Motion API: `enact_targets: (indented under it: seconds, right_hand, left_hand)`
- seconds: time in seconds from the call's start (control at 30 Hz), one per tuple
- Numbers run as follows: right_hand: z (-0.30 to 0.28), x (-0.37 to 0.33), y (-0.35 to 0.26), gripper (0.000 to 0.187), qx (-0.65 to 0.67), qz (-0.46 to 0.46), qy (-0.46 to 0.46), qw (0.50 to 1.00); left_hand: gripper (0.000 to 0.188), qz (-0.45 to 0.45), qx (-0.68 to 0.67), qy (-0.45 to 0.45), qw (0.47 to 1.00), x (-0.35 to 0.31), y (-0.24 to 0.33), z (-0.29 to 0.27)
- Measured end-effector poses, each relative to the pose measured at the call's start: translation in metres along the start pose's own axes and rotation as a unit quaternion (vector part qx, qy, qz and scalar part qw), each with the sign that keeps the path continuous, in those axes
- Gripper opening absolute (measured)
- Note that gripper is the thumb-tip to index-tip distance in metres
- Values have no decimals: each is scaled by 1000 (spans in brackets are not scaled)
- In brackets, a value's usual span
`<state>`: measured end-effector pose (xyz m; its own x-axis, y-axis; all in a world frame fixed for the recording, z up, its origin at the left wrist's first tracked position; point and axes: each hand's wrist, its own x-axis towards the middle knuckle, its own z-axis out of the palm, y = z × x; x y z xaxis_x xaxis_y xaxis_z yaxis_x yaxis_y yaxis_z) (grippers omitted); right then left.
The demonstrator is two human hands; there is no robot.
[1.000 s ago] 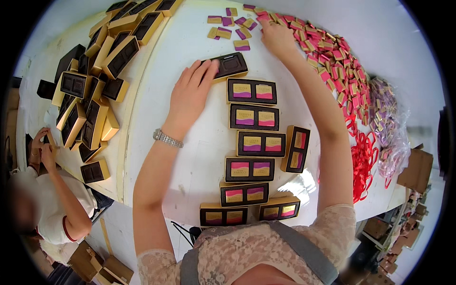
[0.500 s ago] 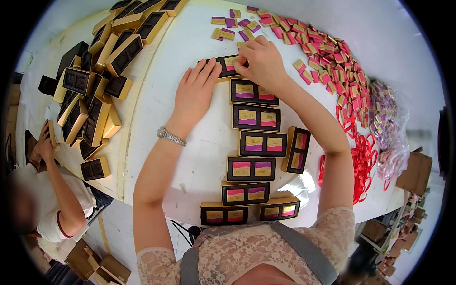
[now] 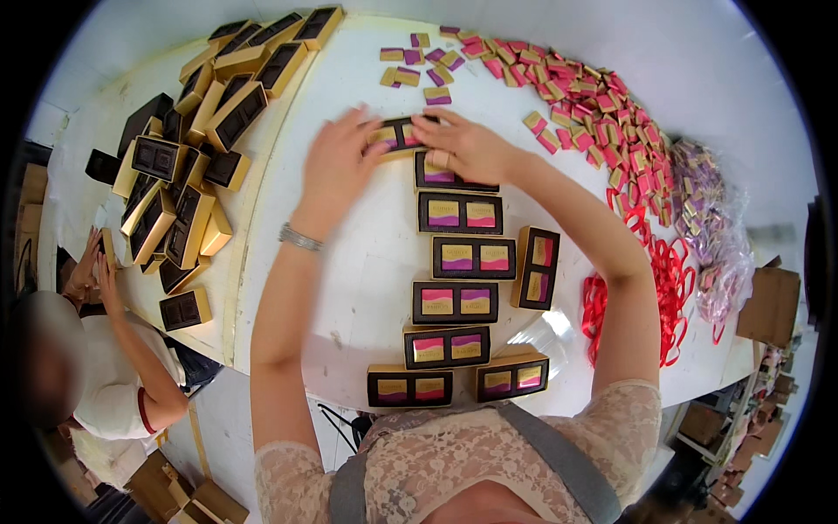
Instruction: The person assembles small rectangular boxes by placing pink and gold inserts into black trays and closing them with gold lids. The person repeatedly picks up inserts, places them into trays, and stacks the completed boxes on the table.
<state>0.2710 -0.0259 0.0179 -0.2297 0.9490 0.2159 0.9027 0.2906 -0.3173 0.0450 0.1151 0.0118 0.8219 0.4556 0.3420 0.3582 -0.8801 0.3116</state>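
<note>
Box being filled (image 3: 399,132) lies at the far end of a column on the white table (image 3: 349,306), between the two hands. Both compartments show a wrapped piece: purple-and-gold at left, pink-and-gold at right, the latter partly covered.

Left hand (image 3: 339,166), metal band at its wrist, is at the box's left end, thumb side toward the purple piece. Motion blur; whether its grip clasps the box or only rests there, no telling. Right hand (image 3: 471,148) reaches across the right end, fingers bent over the pink piece. Its grip is likewise unreadable: pressing or pinching, uncertain.

Filled boxes (image 3: 474,258) run back toward the body; one box (image 3: 535,268) stands crosswise just beside the column. Loose purple pieces (image 3: 428,61) lie beyond the hands, pink pieces (image 3: 567,87) heaped to the right, red ribbon (image 3: 659,301) nearer. Unfilled boxes (image 3: 183,166) are piled at left.

Judgement: seating the pair, nearly done. Next move seems to call for checking both pieces sit flat, squaring the box with the column, then freeing the left hand for an unfilled one.
</note>
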Motion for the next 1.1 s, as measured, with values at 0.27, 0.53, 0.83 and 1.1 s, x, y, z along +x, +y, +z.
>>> enact_targets:
  seconds: [0.27, 0.53, 0.83, 1.1]
  right_hand:
    - [-36, 21, 10, 21, 20, 126, 31, 991]
    - [-13, 30, 68, 21, -157, 25, 43, 986]
    - [-7, 79, 5, 23, -14, -104, 139, 985]
    - [39, 90, -20, 37, -92, -171, 127, 973]
  left_hand:
    - [53, -228, 352, -22, 907, 17, -122, -97]
    - [54, -170, -103, -31, 980, 14, -65, -24]
    - [86, -102, -187, 5, 977, -12, -28, -14]
    - [78, -26, -248, 47, 967, -15, -35, 7]
